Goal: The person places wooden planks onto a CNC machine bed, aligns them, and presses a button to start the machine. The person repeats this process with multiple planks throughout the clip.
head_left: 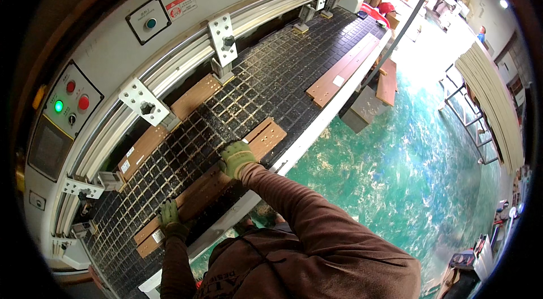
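Two long brown wooden boards (202, 192) lie side by side on the machine's black gridded bed, along its near edge. A narrow gap shows between them at both ends, and there are small holes near the right end. My left hand (172, 220), in a green glove, grips across the boards near their left end, its fingers over the far edge and thumb apart. Further right, my gloved right hand (237, 158) holds the same boards, its fingers curled toward the far edge. Both palms hide part of the wood beneath.
Another board (195, 97) lies under the clamp blocks (145, 108) on the rail. Farther right, a pair of boards (345, 70) rests on the bed (266, 78). A control panel (72, 101) with lit green button is at left. Stacked long panels (498, 112) stand across the green floor.
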`<state>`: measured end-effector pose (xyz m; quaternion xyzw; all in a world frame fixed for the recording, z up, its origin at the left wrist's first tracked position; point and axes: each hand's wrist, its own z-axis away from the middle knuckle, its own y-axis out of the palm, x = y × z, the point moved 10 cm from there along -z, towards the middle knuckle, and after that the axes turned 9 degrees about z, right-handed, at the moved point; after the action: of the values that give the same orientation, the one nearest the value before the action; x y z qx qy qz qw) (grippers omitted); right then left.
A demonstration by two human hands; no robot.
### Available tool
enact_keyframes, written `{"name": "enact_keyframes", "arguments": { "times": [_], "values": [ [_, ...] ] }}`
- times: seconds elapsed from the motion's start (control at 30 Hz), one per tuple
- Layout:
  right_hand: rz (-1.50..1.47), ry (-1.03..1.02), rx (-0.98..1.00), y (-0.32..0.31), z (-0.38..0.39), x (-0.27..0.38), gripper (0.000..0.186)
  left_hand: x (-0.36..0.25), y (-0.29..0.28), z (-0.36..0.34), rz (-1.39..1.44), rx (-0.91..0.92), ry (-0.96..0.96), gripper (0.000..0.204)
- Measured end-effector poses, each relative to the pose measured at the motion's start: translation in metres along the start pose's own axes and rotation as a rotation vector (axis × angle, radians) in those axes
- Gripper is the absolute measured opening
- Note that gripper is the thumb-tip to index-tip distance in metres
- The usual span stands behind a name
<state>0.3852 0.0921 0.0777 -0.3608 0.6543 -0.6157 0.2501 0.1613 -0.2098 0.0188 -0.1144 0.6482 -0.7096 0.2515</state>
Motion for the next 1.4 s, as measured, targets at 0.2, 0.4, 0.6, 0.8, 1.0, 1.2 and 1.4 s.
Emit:
{"name": "enact_keyframes", "arguments": {
  "times": [0.2,0.4,0.6,0.8,1.0,1.2,1.4],
  "values": [
    [0.034,0.095,-0.049,0.053,-0.007,-0.016,0.030,-0.013,-0.009,-0.002,0.002,0.019,0.001,0.132],
    [0.085,0.016,-0.149,-0.002,0.004,0.000,0.023,-0.007,-0.006,0.002,0.011,0.000,-0.010,0.129],
    [-0.058,0.101,-0.114,0.028,-0.002,-0.016,0.021,-0.018,-0.012,0.000,0.031,-0.024,0.027,0.124],
    [-0.003,-0.056,0.197,0.009,-0.010,0.024,0.039,0.030,0.011,0.012,0.026,-0.085,0.034,0.105],
    [-0.020,-0.024,0.013,0.003,-0.010,0.001,0.030,-0.001,-0.007,0.003,0.063,-0.115,0.150,0.094],
    [0.033,0.019,-0.152,0.003,-0.004,0.005,0.036,-0.019,-0.032,0.002,0.134,0.099,-0.055,0.105],
    [0.088,-0.014,-0.190,0.020,-0.008,-0.001,0.036,-0.004,-0.029,-0.055,0.325,0.213,-0.162,0.083]
  ]
}}
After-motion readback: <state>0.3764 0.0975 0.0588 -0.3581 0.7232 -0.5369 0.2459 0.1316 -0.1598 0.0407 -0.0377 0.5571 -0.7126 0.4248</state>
